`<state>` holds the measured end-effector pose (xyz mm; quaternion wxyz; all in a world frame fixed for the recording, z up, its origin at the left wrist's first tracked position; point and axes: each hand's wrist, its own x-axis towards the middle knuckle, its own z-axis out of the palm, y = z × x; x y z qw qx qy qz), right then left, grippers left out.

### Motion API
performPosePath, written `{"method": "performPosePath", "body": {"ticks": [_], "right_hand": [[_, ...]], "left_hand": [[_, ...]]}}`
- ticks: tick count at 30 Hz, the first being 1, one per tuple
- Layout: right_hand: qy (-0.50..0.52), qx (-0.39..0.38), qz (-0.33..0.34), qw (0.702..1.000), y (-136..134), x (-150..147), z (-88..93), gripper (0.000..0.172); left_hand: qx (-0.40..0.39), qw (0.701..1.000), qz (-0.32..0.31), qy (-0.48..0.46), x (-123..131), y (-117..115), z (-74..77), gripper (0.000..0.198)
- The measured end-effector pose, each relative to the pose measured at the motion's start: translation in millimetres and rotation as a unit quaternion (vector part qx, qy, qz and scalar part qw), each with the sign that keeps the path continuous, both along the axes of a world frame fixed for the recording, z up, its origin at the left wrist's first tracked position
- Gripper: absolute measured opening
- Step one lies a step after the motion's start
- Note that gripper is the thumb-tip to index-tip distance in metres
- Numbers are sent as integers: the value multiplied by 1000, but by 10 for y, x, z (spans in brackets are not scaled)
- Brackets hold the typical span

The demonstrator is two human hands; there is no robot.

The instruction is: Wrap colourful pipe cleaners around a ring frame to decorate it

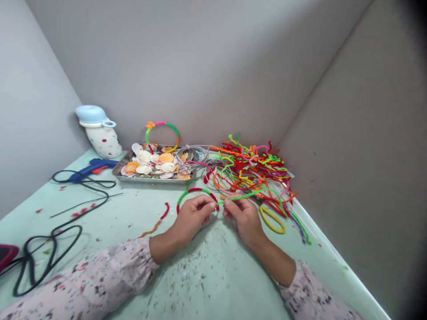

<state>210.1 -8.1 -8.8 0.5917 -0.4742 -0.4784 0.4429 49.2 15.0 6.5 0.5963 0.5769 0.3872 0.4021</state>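
2 items sit between your hands. Your left hand (191, 218) curls its fingers and thumb into a pinch on the right end of a red-and-green pipe-cleaner ring (196, 190). Your right hand (243, 221) pinches a green pipe cleaner (243, 195) between thumb and forefinger, just beside that end. The fingertips of your 2 hands nearly touch, and the exact join is partly hidden. The ring lies directly ahead of your left hand, its long axis running across your view and its arc rising over the left knuckles, so your left hand is the nearer. The green pipe cleaner runs up and right from your right hand into a heap of multicoloured pipe cleaners (253, 166). Behind the ring sits a metal tray (153, 181) of scallop shells (160, 166), with a second, multicoloured ring (162, 129) propped at its back edge. To your left lie a blue glue gun (88, 168) and its black cable (80, 189). A yellow loop (271, 221) lies right of your right hand.
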Motion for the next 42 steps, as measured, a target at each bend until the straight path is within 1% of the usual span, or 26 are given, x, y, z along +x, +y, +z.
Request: {"method": "performPosePath", "body": {"ticks": [2, 4, 8, 9, 11, 12, 14, 16, 18, 20, 22, 25, 29, 33, 36, 38, 39, 41, 42], "right_hand": [[22, 3, 5, 1000, 19, 17, -55, 18], [54, -2, 9, 998, 35, 25, -90, 18], [108, -21, 20, 994, 40, 15, -81, 18], [117, -21, 23, 993, 37, 12, -72, 18], [121, -16, 27, 992, 32, 11, -62, 17], [116, -11, 28, 993, 29, 13, -63, 17], [94, 1, 28, 995, 27, 19, -76, 16], [66, 9, 21, 998, 24, 24, -89, 17], [42, 9, 10, 999, 21, 24, -92, 17], [24, 7, 3, 1000, 17, 20, -82, 18], [17, 4, 1, 1000, 17, 16, -68, 19], [9, -2, 2, 1000, 24, 15, -54, 19], [21, 0, 12, 1000, 35, 17, -56, 19], [44, -8, 31, 999, 35, 20, -63, 18], [54, -9, 22, 998, 35, 24, -73, 19], [55, -1, -6, 998, 42, 30, -88, 20], [59, 4, -25, 998, 49, 34, -98, 20], [73, 7, -70, 995, 67, 43, -118, 19], [79, 3, -86, 993, 77, 49, -127, 19]], "left_hand": [[-24, 999, -20, -23, 0, -2, 0, 21], [-75, 994, -38, -69, 6, -5, 3, 20], [-205, 962, -87, -156, 14, -7, 14, 15], [-227, 954, -101, -169, 12, -7, 14, 14], [-245, 945, -120, -183, 8, -4, 7, 14], [-241, 946, -123, -181, 8, -4, 2, 14], [-208, 960, -112, -153, 12, -5, -10, 18], [-155, 978, -85, -109, 21, -9, -16, 23], [-101, 991, -58, -72, 28, -12, -18, 26], [-63, 996, -45, -48, 27, -12, -20, 27], [-43, 998, -37, -37, 21, -9, -22, 27], [-48, 998, -35, -29, 12, -7, -21, 26], [-89, 995, -42, -28, 15, -13, -1, 24], [-148, 985, -78, -50, 26, -11, 8, 20], [-167, 979, -98, -61, 32, -8, 0, 22], [-149, 984, -76, -67, 28, -8, -5, 23], [-131, 988, -49, -72, 22, -8, -6, 23], [-60, 996, 21, -68, 5, -5, -4, 25], [-24, 997, 46, -60, -5, -5, -3, 25]]}}
